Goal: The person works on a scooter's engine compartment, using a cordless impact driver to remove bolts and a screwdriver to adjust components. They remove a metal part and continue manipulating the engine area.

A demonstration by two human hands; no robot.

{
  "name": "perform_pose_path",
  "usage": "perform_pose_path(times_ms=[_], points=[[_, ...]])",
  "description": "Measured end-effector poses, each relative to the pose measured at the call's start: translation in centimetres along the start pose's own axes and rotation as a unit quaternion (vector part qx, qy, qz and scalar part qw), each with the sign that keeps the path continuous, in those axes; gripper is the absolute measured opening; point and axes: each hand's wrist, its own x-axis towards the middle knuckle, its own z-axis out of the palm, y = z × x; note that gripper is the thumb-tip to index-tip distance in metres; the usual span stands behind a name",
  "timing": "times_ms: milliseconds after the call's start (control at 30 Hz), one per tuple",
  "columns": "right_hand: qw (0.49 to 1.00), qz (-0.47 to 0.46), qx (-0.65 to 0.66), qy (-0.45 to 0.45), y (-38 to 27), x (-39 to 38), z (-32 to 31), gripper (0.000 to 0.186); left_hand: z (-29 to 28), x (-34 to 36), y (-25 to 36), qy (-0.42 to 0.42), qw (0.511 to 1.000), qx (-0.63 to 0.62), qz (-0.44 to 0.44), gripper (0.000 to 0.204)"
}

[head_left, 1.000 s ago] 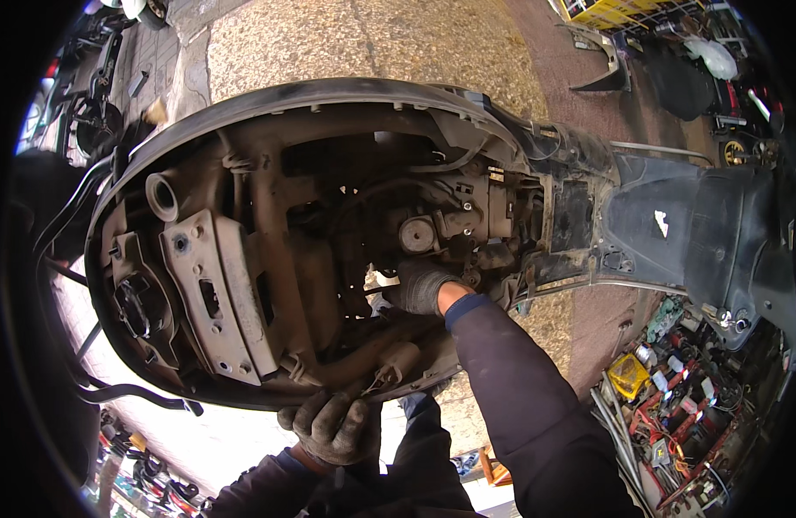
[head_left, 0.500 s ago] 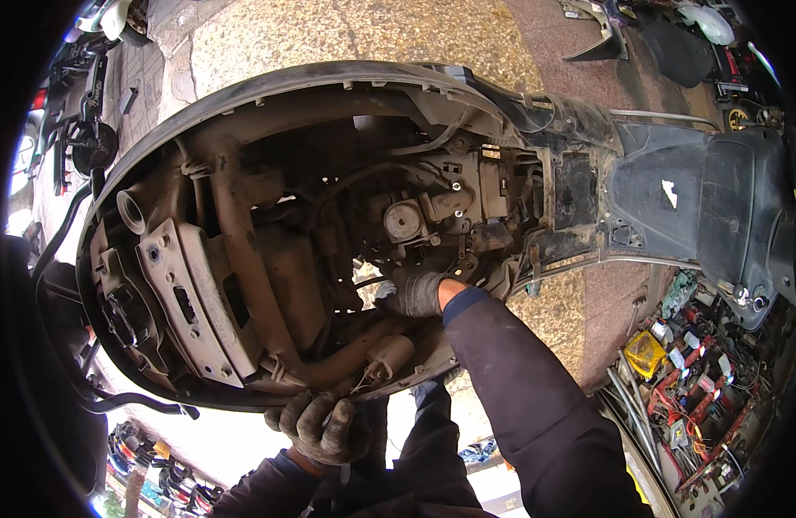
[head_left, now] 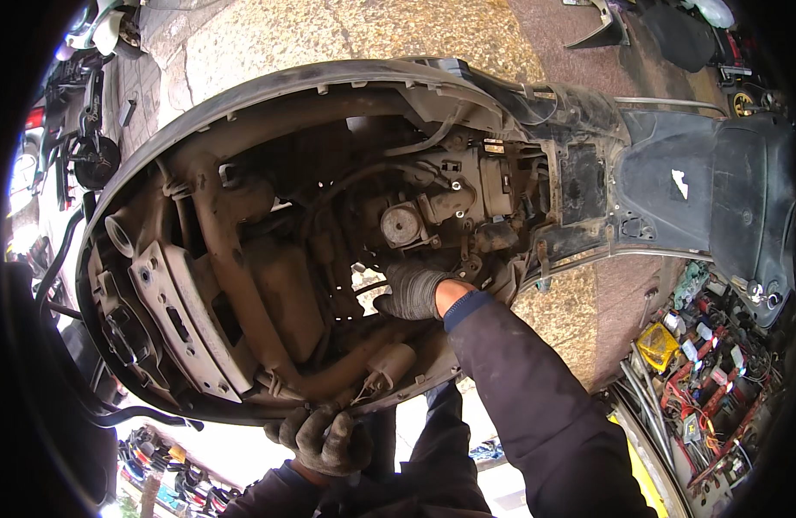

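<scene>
A dusty scooter body [head_left: 381, 69] stretches across in front of me, its seat area open over frame tubes and the engine [head_left: 402, 224]. My left hand [head_left: 320, 440], in a worn grey glove, is curled over the near edge of the body panel [head_left: 420, 377]. Beside its fingertips, thin wires run to a small brown cylinder-shaped part [head_left: 391, 367]. Into the cavity reaches my right hand [head_left: 415, 292], also gloved, just on the near side of the engine. Its thumb shows, but the other fingertips are lost among dark parts, so its grip is hidden.
The scooter's dark floorboard [head_left: 661, 190] extends to the right. At the lower right lies a heap of tools and parts with a yellow item [head_left: 657, 345] beside metal rods [head_left: 644, 414]. A metal bracket [head_left: 186, 319] spans the cavity's left end. Other vehicles stand at the upper left.
My right hand has shifted slightly left, and its thumb shows more clearly. My left hand stays at the near rim. The whole view has tilted a little.
</scene>
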Motion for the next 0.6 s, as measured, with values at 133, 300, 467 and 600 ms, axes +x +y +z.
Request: perform_pose_path(times_ms=[133,300,467,600], points=[[0.999,-0.017,-0.038,0.005,-0.6,-0.5,-0.8,0.049,-0.4,-0.4,-0.1,-0.023,1.0,0.009,0.008,0.041],[0.997,-0.037,-0.02,0.062,1.2,-2.8,-0.6,0.055,-1.0,-0.9,-0.5,-0.059,0.998,0.005,0.014,0.043],[0.907,-0.098,0.155,0.38,6.6,-7.7,-0.4,0.033,-0.8,-1.1,-0.4,-0.051,0.998,0.015,0.015,0.044],[0.871,-0.001,0.191,0.453,9.2,-9.5,1.7,0.028,-0.6,-1.1,-0.3,-0.046,0.999,0.011,0.016,0.045]])
